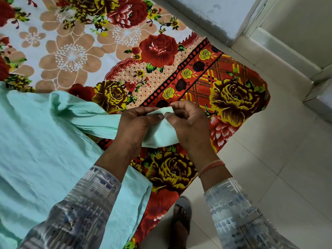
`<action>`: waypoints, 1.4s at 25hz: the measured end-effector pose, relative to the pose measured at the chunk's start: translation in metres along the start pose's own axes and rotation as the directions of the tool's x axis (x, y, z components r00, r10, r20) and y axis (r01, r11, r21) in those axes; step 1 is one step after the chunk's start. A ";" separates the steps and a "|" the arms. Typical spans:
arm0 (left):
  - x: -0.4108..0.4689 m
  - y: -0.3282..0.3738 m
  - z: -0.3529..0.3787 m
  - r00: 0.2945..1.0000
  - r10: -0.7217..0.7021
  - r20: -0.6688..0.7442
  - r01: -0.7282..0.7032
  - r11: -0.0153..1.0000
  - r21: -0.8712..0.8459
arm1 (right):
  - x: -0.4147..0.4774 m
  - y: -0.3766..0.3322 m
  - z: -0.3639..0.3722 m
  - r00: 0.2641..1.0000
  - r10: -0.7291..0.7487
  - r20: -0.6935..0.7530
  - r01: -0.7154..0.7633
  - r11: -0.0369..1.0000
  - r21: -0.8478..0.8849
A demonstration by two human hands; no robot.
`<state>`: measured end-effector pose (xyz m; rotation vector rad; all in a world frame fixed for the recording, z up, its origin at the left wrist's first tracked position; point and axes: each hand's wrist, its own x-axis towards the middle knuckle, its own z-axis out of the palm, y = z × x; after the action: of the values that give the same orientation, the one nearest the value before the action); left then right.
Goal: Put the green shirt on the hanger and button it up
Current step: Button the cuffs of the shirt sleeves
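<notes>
The pale green shirt [41,137] lies spread over the left part of the bed, its body reaching down to the lower left. One sleeve stretches to the right toward my hands. My left hand [136,126] and my right hand [188,123] meet over the sleeve's end [161,135]. Each pinches the cuff edge between thumb and fingers, thumbs almost touching. No hanger is in view, and I cannot make out any buttons.
A floral bedsheet [161,51] in red, yellow and tan covers the bed; its corner hangs at the right. Light floor tiles [269,168] lie to the right, with a wall and door frame [251,24] at the top right. A sandalled foot [181,221] stands by the bed's edge.
</notes>
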<state>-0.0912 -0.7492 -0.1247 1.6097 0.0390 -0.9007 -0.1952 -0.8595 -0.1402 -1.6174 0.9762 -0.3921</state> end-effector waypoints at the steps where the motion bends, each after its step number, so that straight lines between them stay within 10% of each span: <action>1: 0.000 -0.002 -0.003 1.000 0.002 0.004 -0.002 1.000 0.018 | -0.001 0.000 -0.003 0.999 0.003 0.036 -0.003 1.000 -0.010; 12: -0.007 -0.006 -0.012 0.994 0.105 0.030 -0.107 0.992 0.071 | -0.019 -0.007 0.005 0.998 -0.052 -0.046 0.035 0.951 -0.309; 27: 0.006 0.004 -0.022 0.991 0.017 0.135 -0.044 0.978 0.203 | -0.025 -0.010 0.009 0.990 0.110 -0.084 -0.099 0.987 0.127; 35: 0.004 0.003 -0.018 0.990 -0.037 0.137 0.013 0.985 0.172 | -0.033 -0.011 0.006 0.970 -0.218 -0.103 0.199 0.965 -0.172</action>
<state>-0.0776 -0.7369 -0.1246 1.7023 -0.1196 -1.0577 -0.2064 -0.8303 -0.1234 -1.8696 0.9498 -0.5733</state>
